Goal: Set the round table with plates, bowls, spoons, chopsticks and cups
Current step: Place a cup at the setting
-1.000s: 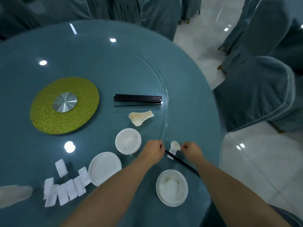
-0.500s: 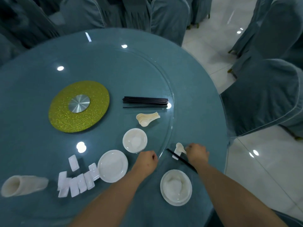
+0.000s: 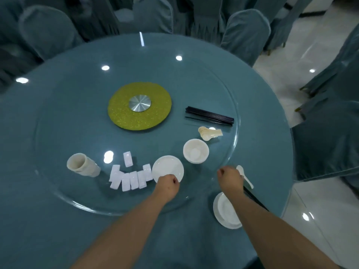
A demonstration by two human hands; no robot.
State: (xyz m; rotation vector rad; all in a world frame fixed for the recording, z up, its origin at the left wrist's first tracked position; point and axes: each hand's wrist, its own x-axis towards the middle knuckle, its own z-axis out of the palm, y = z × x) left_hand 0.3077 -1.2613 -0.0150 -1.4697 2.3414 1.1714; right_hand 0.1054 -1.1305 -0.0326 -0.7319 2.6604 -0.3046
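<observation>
— Both hands have left the chopsticks and spoon they were straightening a second ago; the left hand (image 3: 167,184) has swung over to the plate stack.

— What remains, going left to right?

— Cups (image 3: 82,167), nested and lying on their side, untouched. Next, white rests (image 3: 130,176) clustered together, one apart. Then the plates (image 3: 168,168): the left hand sits at their near rim, fingers curled, but whether it actually grips one I cannot tell. Beyond that, bowls (image 3: 195,153), spoons (image 3: 208,133) and black chopsticks (image 3: 209,117), all on the glass turntable (image 3: 77,199).

— And the right hand (image 3: 230,179)?

— Loosely curled, holding nothing that shows, just beside the laid spoon (image 3: 245,176).

— So what is finished?

— One setting at the worktop (image 3: 58,239) edge: a plate with a bowl (image 3: 225,211), a spoon, and chopsticks (image 3: 256,200) partly hidden under the right forearm. No cup there.

— Progress, then?

— Early, I judge. One place nearly done, supplies plentiful, most seats unset.
</observation>
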